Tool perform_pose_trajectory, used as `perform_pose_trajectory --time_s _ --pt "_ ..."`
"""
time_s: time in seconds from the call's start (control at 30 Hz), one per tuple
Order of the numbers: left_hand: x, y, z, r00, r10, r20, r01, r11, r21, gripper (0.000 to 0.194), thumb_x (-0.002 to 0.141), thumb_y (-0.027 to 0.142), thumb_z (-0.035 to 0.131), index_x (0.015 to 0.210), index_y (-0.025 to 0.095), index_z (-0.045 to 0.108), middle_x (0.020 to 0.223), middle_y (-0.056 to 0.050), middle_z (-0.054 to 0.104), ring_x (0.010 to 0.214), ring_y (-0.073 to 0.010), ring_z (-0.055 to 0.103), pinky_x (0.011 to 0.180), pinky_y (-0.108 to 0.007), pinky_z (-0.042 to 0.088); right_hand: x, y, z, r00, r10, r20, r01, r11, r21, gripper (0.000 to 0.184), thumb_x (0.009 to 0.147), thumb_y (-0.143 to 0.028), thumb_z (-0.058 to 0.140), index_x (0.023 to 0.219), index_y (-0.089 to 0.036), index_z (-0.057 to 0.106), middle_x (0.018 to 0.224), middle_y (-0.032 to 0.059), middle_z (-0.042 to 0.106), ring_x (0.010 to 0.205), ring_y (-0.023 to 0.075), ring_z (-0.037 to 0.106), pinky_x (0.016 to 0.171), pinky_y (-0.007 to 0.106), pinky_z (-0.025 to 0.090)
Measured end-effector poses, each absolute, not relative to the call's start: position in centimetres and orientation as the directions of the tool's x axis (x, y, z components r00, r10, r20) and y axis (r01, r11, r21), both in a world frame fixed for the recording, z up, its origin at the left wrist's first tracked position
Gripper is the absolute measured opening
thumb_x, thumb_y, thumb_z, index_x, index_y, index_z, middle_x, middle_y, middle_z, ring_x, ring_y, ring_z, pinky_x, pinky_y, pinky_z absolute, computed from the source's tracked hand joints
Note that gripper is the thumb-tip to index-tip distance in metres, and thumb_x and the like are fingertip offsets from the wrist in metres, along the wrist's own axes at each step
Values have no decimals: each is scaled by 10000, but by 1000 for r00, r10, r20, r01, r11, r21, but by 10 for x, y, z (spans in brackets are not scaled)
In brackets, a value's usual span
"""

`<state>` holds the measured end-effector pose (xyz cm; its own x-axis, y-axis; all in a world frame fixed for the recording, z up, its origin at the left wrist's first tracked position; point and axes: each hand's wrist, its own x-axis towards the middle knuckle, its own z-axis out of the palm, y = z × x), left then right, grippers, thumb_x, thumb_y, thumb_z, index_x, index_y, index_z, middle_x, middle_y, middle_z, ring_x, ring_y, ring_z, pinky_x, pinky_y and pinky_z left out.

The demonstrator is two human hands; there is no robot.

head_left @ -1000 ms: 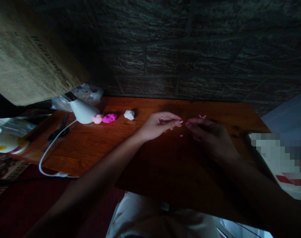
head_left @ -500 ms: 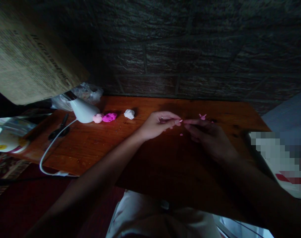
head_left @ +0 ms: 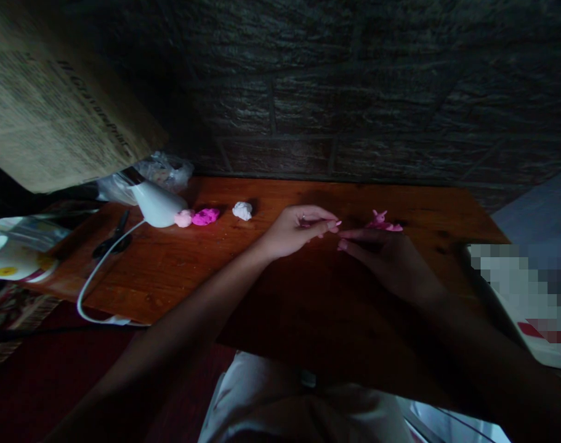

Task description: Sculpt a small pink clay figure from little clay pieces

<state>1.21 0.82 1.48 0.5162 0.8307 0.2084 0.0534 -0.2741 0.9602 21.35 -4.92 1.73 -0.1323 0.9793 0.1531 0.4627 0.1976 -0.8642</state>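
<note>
Above the middle of the wooden table, my left hand [head_left: 292,232] pinches a small bit of pink clay [head_left: 338,223] between thumb and fingertips. Facing it from the right is my right hand [head_left: 384,252], its index finger and thumb stretched toward the left fingertips with a narrow gap between them; nothing shows clearly in that gap. Just behind the right hand lies a pink clay figure [head_left: 380,220] with ear-like points, partly hidden by the fingers. Farther left sit a white clay lump [head_left: 242,211], a magenta clay lump [head_left: 205,216] and a pale pink clay lump [head_left: 183,218].
A white lamp base [head_left: 157,203] with a newsprint-patterned shade [head_left: 72,104] stands at the left, its white cord [head_left: 84,289] looping over the table edge. Dark scissors [head_left: 116,240] and a patterned cup [head_left: 12,261] are nearby. A stone-block wall [head_left: 298,111] rises behind the table [head_left: 178,271].
My right hand has shifted slightly down and left, its thumb and index now pointing at the left fingertips. The tiny pink crumb beneath the hands no longer shows. More of the pink figure is visible.
</note>
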Motion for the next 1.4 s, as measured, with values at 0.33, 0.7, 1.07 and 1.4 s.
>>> perform_pose_trajectory --time_s 0.33,0.7,1.07,1.4 --pt "12 8 14 521 829 203 86 -287 954 187 884 254 659 1017 135 715 1019 -99 776 830 -134 699 704 -248 527 216 -50 18 -159 972 175 512 232 -827 95 805 -324 719 831 -273 795 895 26 800 824 242 729 819 397 565" --pt "13 7 13 523 826 209 112 -310 944 188 888 258 660 1019 139 724 1018 -96 774 827 -131 699 709 -246 533 212 -51 19 -186 964 192 463 259 -848 175 831 -420 702 835 -261 775 875 36 796 789 232 715 798 380 560" --pt "13 9 12 523 824 217 68 -294 953 161 867 239 682 980 133 726 971 -85 773 751 -105 669 689 -229 515 212 -47 12 -202 970 133 372 202 -906 169 820 -388 723 893 -249 785 956 45 800 881 240 732 880 410 568" --pt "12 11 11 523 817 244 57 -320 946 167 871 254 686 975 133 734 983 -86 772 780 -112 676 711 -231 511 212 -49 18 -115 992 53 224 78 -971 286 749 -460 809 918 -231 797 860 49 780 742 182 685 697 320 547"
